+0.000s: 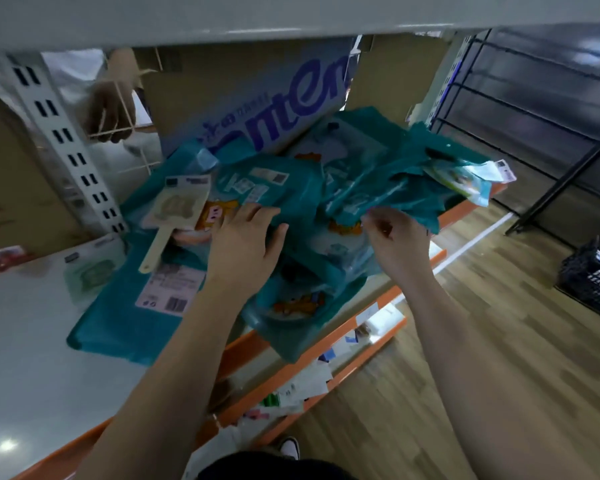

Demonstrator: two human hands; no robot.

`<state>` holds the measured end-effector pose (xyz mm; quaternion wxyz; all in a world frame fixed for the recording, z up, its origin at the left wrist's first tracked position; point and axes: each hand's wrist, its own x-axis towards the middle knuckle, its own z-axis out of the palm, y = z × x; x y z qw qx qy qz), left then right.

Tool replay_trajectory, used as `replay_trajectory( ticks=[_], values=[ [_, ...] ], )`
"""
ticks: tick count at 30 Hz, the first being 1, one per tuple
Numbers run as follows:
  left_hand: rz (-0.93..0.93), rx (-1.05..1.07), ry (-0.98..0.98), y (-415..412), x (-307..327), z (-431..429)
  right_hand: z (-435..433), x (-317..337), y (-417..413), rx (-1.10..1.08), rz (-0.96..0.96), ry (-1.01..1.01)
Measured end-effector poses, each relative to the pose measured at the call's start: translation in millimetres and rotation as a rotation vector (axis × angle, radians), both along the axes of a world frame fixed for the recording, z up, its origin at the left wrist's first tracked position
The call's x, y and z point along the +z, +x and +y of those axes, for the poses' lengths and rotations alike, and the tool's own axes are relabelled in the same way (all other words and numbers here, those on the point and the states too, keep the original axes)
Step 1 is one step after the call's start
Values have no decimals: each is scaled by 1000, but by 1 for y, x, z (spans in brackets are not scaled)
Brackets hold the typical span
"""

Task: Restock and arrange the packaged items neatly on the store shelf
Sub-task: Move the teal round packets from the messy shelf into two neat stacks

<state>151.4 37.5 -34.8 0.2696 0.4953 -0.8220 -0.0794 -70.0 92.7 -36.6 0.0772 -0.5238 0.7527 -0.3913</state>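
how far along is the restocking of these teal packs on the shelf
Done: the teal packs are up on the shelf, but in a loose, overlapping heap, several overhanging the orange edge. In hand: the left hand presses flat on one pack while the right hand pinches the edge of another. Left: straightening nearly all of them into rows.

The crinkled teal plastic packets (291,202) are glossy film that catches light along the creases. The flat white shelf board (32,358) beneath them is smooth and semi-gloss (a lamp glints in it). The slotted white upright post (66,140) looks like painted metal. The brown cardboard box (194,98) is matt. The plank-patterned brown floor (465,341) shows wood grain with a soft sheen.
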Motion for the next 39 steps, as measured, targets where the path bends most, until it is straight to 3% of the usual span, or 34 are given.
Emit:
replay_trajectory(
  ticks=[7,14,24,36,39],
  values=[
    [-15,91,28,-18,-3,-22,-85,-2,-33,-73,-102,44],
    [2,230,39,-27,-3,-22,-138,-15,-48,-169,-76,36],
    [-22,371,37,-58,-8,-8,-153,-14,-73,6,-121,-11],
    [-27,357,-8,-97,-8,-12,-110,-22,-123,-15,-544,-337],
    [-50,317,2,-111,-10,-18,-105,-21,-132,-27,-788,-310]
  ],
)
